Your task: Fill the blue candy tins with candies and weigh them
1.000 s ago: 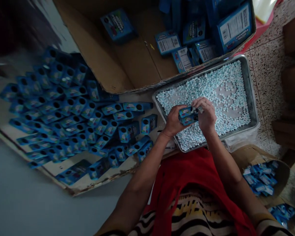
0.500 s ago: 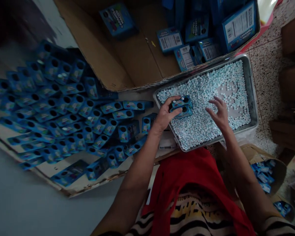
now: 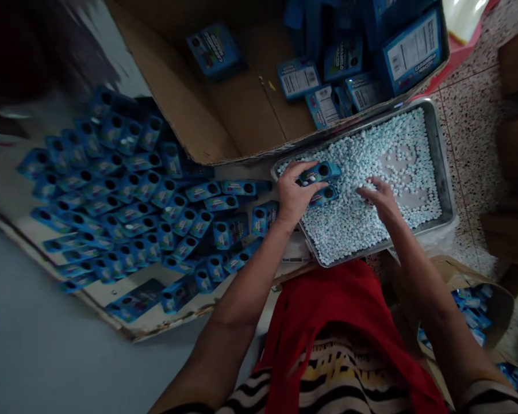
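1. Nearest the camera: red cloth (image 3: 327, 305) over a black-and-cream striped garment (image 3: 340, 379), both forearms reaching away over it.
2. Left hand (image 3: 294, 195) is closed around two small blue cardboard boxes with round black holes (image 3: 319, 181), thumb on the upper box, second box tucked underneath. They sit low over the candies at the tray's left end.
3. Right hand (image 3: 382, 198), just right of the boxes and apart from them, palm down, fingers loosely spread and dipped into the small pale-blue and white candies (image 3: 371, 167). It grips nothing that I can see (fingertips partly buried).
4. Candies fill a shallow grey metal baking tray (image 3: 440, 155) under both hands; a bare patch of tray floor shows just beyond the right hand.
5. Left of the left hand: a dense spread of same-type blue boxes (image 3: 125, 195) lying on a flat cardboard sheet (image 3: 155, 325).
6. Right of the right forearm, low: a brown container with blue packets (image 3: 474, 313).
7. Beyond both hands: a large open brown cardboard carton (image 3: 224, 109) with bigger blue printed cartons (image 3: 409, 52) inside, against the tray's far edge.
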The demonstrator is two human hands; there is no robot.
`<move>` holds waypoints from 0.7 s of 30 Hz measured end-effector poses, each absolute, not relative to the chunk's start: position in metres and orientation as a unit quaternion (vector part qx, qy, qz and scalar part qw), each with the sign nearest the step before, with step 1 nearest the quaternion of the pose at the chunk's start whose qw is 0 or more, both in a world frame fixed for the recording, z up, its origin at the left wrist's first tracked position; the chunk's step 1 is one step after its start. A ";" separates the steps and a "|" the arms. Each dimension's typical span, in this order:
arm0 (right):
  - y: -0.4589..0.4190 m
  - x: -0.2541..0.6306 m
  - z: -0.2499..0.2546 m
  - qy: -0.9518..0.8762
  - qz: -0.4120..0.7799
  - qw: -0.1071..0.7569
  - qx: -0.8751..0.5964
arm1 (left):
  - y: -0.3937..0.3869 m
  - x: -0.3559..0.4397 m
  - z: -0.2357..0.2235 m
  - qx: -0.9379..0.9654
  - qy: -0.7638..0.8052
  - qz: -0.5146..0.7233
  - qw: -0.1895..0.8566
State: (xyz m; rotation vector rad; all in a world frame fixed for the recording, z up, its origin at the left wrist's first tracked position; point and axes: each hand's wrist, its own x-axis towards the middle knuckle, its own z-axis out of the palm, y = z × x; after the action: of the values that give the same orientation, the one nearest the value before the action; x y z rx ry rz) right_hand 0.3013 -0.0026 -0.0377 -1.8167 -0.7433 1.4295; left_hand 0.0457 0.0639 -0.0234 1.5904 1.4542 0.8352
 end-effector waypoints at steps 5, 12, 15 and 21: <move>-0.007 0.312 0.008 -0.077 0.674 0.502 -0.537 | 0.068 0.052 0.012 0.718 0.541 0.335 0.283; 0.006 0.301 0.085 -0.103 0.648 0.611 -0.444 | 0.045 0.065 0.085 0.805 0.437 0.324 0.237; 0.009 0.290 0.118 -0.136 0.601 0.656 -0.435 | 0.030 0.082 0.096 0.823 0.410 0.292 0.265; 0.003 0.274 0.115 -0.215 0.526 0.673 -0.472 | 0.009 0.109 0.083 0.838 0.398 0.251 0.275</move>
State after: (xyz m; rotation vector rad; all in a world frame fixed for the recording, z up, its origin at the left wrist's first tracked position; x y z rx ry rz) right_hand 0.2736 0.0031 0.1155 -1.0631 -0.4843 1.1847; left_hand 0.1086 0.0086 0.0830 2.2544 1.0714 0.6739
